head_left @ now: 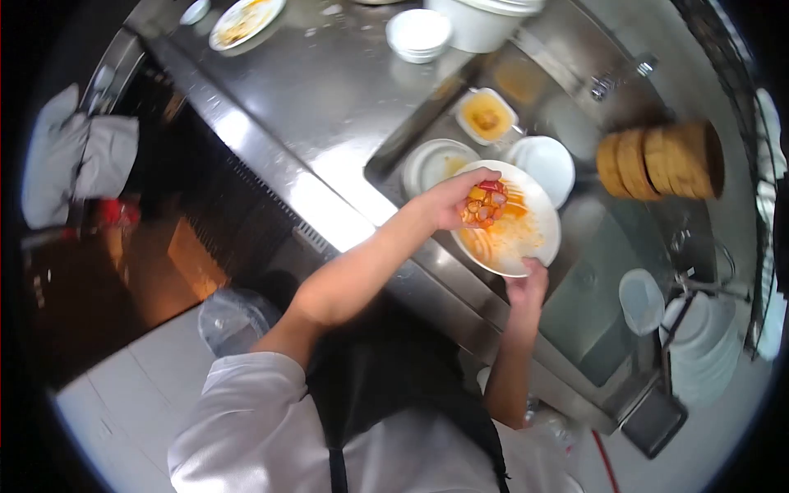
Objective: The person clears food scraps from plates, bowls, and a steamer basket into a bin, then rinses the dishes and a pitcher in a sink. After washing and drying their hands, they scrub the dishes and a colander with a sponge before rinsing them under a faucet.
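My left hand (pixel 450 200) is curled around a clump of food scraps (pixel 484 205), red, yellow and orange chunks in sauce, over the plate's left side. With my right hand (pixel 528 283) I grip the near rim of a white plate (pixel 534 215) smeared with orange sauce. The plate is held tilted above the sink. Behind it, a stack of white plates (pixel 423 168) and another white plate (pixel 555 164) sit in the sink basin. A square white dish (pixel 486 115) with yellow-orange sauce lies just beyond them.
Bamboo steamers (pixel 657 162) lie on the right, past a water-filled basin (pixel 596 296). A white bucket (pixel 472 29) and stacked bowls (pixel 419 34) stand on the steel counter (pixel 320 90), with a dirty oval plate (pixel 246 22) farther left. Stacked plates (pixel 703 345) and a faucet (pixel 604 86) are at right.
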`<state>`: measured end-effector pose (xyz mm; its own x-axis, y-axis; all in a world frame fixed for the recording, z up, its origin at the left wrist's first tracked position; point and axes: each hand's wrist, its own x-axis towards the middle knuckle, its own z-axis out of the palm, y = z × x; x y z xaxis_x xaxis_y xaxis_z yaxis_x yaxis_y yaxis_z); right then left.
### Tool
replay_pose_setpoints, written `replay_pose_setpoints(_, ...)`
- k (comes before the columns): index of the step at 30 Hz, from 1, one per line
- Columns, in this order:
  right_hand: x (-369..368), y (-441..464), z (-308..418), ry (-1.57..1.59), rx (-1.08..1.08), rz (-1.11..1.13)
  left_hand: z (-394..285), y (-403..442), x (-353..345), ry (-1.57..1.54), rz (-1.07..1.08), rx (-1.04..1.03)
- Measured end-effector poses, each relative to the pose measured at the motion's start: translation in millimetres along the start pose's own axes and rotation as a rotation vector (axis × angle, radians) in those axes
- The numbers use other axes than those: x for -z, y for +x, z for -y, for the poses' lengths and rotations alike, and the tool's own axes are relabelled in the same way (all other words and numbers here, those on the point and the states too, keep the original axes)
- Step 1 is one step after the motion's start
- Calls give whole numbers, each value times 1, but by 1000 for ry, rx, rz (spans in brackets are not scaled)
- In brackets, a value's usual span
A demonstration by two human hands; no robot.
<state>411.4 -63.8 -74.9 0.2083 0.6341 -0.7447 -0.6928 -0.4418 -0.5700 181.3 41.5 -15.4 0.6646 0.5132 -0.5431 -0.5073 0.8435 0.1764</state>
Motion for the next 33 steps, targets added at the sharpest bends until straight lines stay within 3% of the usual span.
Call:
replay_pose_setpoints(1, 3, 7, 7, 0, 33, 72, -6, -25, -6, -40, -92, -65)
replay_pose_setpoints(3, 4, 27, 21, -41, 69, 131, -12, -78, 17, -100, -70, -229)
replay_pose_setpoints(5, -11, 15, 34, -104, 111, 162, 5, -152, 53, -122, 30, -418)
replay_pose_setpoints(7, 11, 58, 50, -164, 60, 276, 37, -234, 95, -187, -150, -597)
replay_pose_setpoints(8, 14, 68, 57, -176, 41, 294, 54, -271, 117, -333, -74, -620)
replay_pose_setpoints(9, 11, 69, 61, -236, 94, 241, 73, -311, 117, -281, -421, -724)
replay_pose_setpoints(10, 8, 68, 66, -263, 86, 234, 96, -346, 123, -321, -546, -788)
replay_pose_setpoints(11, 3, 49, 62, -259, 107, 231, 125, -399, 143, -370, -523, -857)
replay_pose_setpoints(13, 2, 51, 66, -279, 121, 201, 172, -464, 181, -298, -919, -956)
replay_pose_setpoints(14, 3, 52, 65, -273, 110, 230, 186, -481, 186, -247, -1226, -966)
replay_pose_setpoints(15, 8, 57, 65, -265, 102, 253, 203, -500, 214, -252, -1412, -928)
replay_pose_setpoints(16, 13, 57, 66, -255, 96, 270, 236, -537, 276, 127, -1638, -642)
replay_pose_setpoints(17, 12, 56, 65, -247, 80, 237, 244, -549, 291, 300, -1758, -508)
replay_pose_setpoints(19, 20, 57, 64, -201, 46, 265, 243, -572, 342, 446, -2036, -581)
replay_pose_setpoints(20, 27, 56, 65, -180, 30, 270, 218, -577, 333, 620, -1969, -473)
replay_pose_setpoints(22, 29, 46, 58, -152, 71, 216, 137, -526, 256, 482, -1892, -766)
replay_pose_setpoints(24, 42, 50, 57, -68, 80, 177, 58, -461, 203, 714, -1683, -878)
replay_pose_setpoints(25, 39, 37, 54, -97, 95, 33, 28, -417, 169, 790, -1517, -923)
replay_pose_setpoints(27, 35, 38, 54, -136, 113, -146, -19, -294, 89, 974, -1151, -864)
replay_pose_setpoints(30, 57, 34, 57, -272, 192, -161, -40, -130, 36, 1271, -609, -682)
replay_pose_setpoints(31, 58, 29, 61, -340, 220, -201, -40, -80, 19, 1538, -503, -595)
replay_pose_setpoints(32, 48, 11, 59, -420, 258, -247, -49, -43, 25, 1563, -418, -501)
replay_pose_setpoints(33, 45, 4, 57, -373, 327, -255, -54, 1, 31, 1746, -465, -327)
